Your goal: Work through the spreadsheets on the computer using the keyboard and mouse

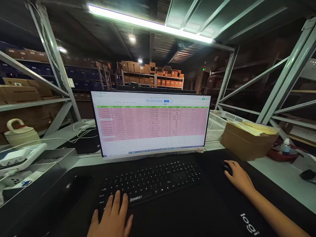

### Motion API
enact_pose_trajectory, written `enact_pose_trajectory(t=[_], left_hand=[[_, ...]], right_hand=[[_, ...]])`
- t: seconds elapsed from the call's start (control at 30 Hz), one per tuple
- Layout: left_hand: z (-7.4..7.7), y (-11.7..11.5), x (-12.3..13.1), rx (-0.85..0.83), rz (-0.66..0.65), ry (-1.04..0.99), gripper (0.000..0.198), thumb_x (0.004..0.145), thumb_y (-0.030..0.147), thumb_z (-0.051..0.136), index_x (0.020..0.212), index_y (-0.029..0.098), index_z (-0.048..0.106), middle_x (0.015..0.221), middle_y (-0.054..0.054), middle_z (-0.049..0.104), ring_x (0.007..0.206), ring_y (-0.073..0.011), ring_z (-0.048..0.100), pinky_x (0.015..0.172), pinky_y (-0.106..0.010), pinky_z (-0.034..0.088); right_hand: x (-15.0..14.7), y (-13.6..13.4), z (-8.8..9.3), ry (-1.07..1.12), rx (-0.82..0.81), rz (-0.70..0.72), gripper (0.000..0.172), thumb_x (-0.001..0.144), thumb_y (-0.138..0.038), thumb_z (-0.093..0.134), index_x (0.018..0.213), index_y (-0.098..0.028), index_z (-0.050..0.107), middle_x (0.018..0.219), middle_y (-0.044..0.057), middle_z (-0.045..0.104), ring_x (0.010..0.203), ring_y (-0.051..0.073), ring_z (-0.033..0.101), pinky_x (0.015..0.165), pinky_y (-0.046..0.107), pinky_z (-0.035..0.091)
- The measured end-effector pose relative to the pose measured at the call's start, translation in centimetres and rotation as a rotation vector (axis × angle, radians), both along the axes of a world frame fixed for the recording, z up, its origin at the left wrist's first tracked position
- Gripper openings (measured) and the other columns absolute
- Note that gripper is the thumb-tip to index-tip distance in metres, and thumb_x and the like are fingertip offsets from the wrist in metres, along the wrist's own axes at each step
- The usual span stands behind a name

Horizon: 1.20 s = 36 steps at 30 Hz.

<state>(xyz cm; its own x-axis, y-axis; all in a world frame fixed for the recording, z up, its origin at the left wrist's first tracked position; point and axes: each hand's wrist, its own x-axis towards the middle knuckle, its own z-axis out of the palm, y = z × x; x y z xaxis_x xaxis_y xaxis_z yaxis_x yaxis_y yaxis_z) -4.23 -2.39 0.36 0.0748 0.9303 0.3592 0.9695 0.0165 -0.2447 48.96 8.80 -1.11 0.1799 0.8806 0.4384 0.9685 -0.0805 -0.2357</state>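
Note:
My left hand (pixel 110 215) rests at the lower left corner of a black keyboard (pixel 150 181), palm down with its fingers spread over the keys. Under my right hand (pixel 240 177) is a black computer mouse (pixel 227 168), gripped on the dark desk mat (pixel 177 210); the hand hides part of it. Behind the keyboard stands a monitor (pixel 153 126) showing a spreadsheet with many pink rows and a green header. Its cell text is too small to read.
A cardboard box (pixel 247 141) with yellowish envelopes stands right of the monitor, near white plastic baskets (pixel 214 128). At the left are a grey tray (pixel 61 161) of small items, a dark phone-like slab (pixel 79 184) and a cream bottle (pixel 22 131). Metal shelf posts (pixel 56 65) frame the desk.

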Motion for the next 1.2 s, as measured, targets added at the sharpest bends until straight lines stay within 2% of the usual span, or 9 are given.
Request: enact_pose_trajectory(t=[0.37,0.53,0.87,1.2], left_hand=[[0.2,-0.1,0.0,0.013,-0.029,0.042,0.053,0.095,0.027,0.027,0.138,0.013,0.055,0.150,-0.020,0.050,0.135,-0.0363,0.051,0.101,-0.062,0.048],[-0.3,0.2,-0.3,0.002,-0.018,0.061,0.055,0.095,0.029,0.025,0.140,0.012,0.053,0.151,-0.021,0.048,0.136,-0.0372,0.050,0.101,-0.061,0.048],[-0.2,0.2,-0.4,-0.053,0.004,0.041,0.056,0.094,0.033,0.027,0.142,0.016,0.051,0.153,-0.018,0.047,0.139,-0.0357,0.047,0.105,-0.061,0.045],[0.0,0.2,-0.2,-0.068,0.006,0.102,0.057,0.094,0.031,0.025,0.142,0.010,0.049,0.154,-0.022,0.043,0.139,-0.0379,0.047,0.104,-0.061,0.046]], right_hand=[[-0.1,-0.5,0.6,-0.013,-0.038,0.015,0.047,0.090,-0.040,0.042,0.133,-0.026,0.055,0.136,0.006,0.055,0.120,0.020,0.060,0.101,0.035,0.048],[-0.4,-0.4,0.8,-0.026,-0.039,0.008,0.047,0.088,-0.039,0.044,0.131,-0.025,0.057,0.134,0.007,0.057,0.117,0.021,0.061,0.101,0.036,0.048],[-0.8,-0.4,1.1,0.004,-0.033,-0.001,0.046,0.087,-0.037,0.046,0.129,-0.027,0.058,0.133,0.007,0.058,0.117,0.023,0.060,0.102,0.038,0.047],[-0.7,-0.6,1.1,-0.018,-0.032,0.017,0.045,0.087,-0.038,0.046,0.129,-0.028,0.057,0.133,0.005,0.058,0.116,0.021,0.061,0.099,0.036,0.048]])
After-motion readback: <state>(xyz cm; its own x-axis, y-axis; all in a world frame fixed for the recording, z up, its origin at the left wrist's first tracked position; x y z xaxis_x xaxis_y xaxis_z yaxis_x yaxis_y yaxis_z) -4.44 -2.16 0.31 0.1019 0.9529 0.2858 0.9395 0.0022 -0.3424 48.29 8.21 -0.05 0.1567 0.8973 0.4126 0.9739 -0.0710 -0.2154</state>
